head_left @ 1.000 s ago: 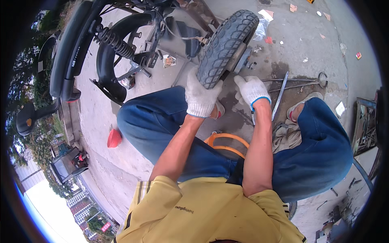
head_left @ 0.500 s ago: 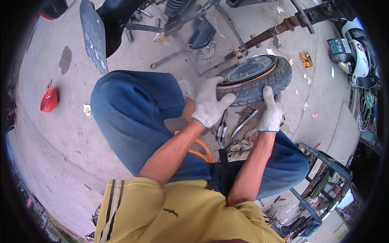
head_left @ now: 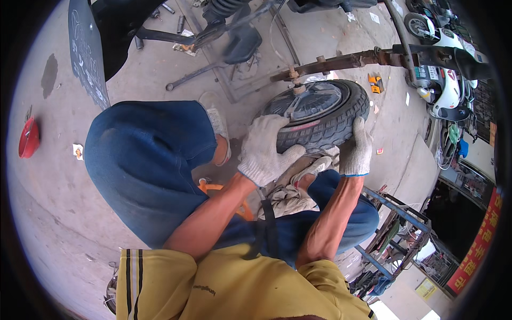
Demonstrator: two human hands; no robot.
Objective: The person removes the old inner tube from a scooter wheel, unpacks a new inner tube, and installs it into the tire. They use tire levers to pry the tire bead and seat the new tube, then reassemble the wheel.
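Note:
A small wheel (head_left: pixel 328 95) with a knobby black tyre (head_left: pixel 314 137) and a dusty dark hub lies tilted in front of me. My left hand (head_left: pixel 266 151), in a white knit glove, grips the tyre's near left side, fingers over the top and thumb along the tread. On the right side, my gloved right hand (head_left: pixel 358 149) holds the tread, fingers pointing up along it and partly hidden. Just above the wheel runs a rusty metal bar (head_left: pixel 341 65), its bolt end (head_left: pixel 295 80) close to the hub in the picture; whether they touch I cannot tell.
A dark plastic panel (head_left: pixel 85 58) and a shock absorber (head_left: pixel 226 8) are at the upper left. A red bowl (head_left: pixel 29 137) sits far left. A pale cloth (head_left: pixel 288 201) and an orange frame (head_left: pixel 242 208) lie between my legs. Scooters (head_left: pixel 445 93) and a metal rack (head_left: pixel 397 213) stand right.
Both hands have brought the wheel up and nearer, its face turned more toward me. The pliers and metal levers seen below it are now hidden. My view has shifted right.

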